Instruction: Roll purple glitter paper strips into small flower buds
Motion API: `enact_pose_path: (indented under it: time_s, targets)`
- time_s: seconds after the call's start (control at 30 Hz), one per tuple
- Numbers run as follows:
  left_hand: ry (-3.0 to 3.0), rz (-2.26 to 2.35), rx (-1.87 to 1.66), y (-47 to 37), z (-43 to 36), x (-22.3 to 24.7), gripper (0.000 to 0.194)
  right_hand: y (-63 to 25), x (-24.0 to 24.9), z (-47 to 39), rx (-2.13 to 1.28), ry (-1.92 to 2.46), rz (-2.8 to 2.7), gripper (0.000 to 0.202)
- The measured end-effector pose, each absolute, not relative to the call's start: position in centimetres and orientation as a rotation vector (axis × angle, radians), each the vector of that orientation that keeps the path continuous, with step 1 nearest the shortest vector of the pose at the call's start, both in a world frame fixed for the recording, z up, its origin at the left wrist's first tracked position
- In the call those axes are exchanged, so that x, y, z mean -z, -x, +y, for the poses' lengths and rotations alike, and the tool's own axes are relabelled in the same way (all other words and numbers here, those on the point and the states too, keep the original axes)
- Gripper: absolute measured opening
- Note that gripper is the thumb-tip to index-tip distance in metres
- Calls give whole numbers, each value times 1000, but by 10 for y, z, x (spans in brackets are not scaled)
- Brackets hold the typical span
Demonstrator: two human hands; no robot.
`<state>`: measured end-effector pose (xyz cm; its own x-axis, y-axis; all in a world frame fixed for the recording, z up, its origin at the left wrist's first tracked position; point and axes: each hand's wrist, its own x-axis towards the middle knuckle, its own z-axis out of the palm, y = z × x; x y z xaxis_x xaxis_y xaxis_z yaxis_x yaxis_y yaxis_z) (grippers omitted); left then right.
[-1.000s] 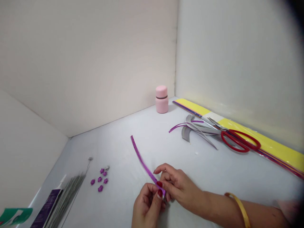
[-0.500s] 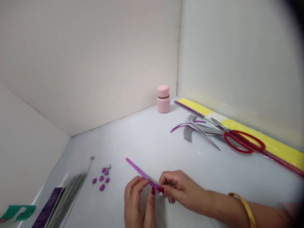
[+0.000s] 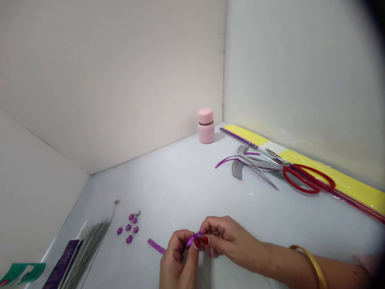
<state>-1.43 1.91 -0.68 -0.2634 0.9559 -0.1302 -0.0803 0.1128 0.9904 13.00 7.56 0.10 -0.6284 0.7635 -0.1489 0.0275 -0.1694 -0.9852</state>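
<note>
A purple speckled strip (image 3: 156, 246) is held at the bottom middle. Its free end sticks out to the left, past the back of my left hand (image 3: 180, 259), and part of it is hidden behind the fingers. My left hand pinches the strip between thumb and forefinger. Right beside it, my right hand (image 3: 221, 237) pinches the strip's other end, where the purple material looks bent or folded between the fingertips. Small purple stars (image 3: 128, 227) lie to the left of my hands, with a small silver piece (image 3: 137, 213) by them.
On the left are thin wires (image 3: 90, 249), a purple tube (image 3: 61, 265) and a green packet (image 3: 25, 273). A pink jar (image 3: 206, 126) stands near the back corner. At right lie red-handled scissors (image 3: 306, 178), grey and purple strips (image 3: 237, 168) and a yellow pack (image 3: 345, 184).
The strip's free end has swung down and left, to behind my left hand. My left fingers have curled in closer to the right fingertips, and the held part now looks folded.
</note>
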Motion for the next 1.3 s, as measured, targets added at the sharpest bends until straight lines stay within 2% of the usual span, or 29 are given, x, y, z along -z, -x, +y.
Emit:
enact_pose_path:
  time_s: [0.1, 0.27, 0.8, 1.07, 1.3]
  targets:
    - [-827, 1297, -1335, 14, 22, 3, 26, -129, -1, 75, -1871, 930, -1560, 21]
    - [-765, 1357, -1109, 18, 25, -4, 42, -130, 1, 77, -1875, 907, -1568, 21]
    - [-630, 1358, -1094, 21, 23, -5, 30, -130, 1, 77, -1966, 936, -1487, 24]
    - [-594, 1389, -1154, 18, 23, -5, 30, -130, 3, 75, -1962, 946, -1530, 15]
    - [-476, 1394, -1114, 16, 24, -8, 32, -132, 2, 76, -1996, 965, -1545, 16]
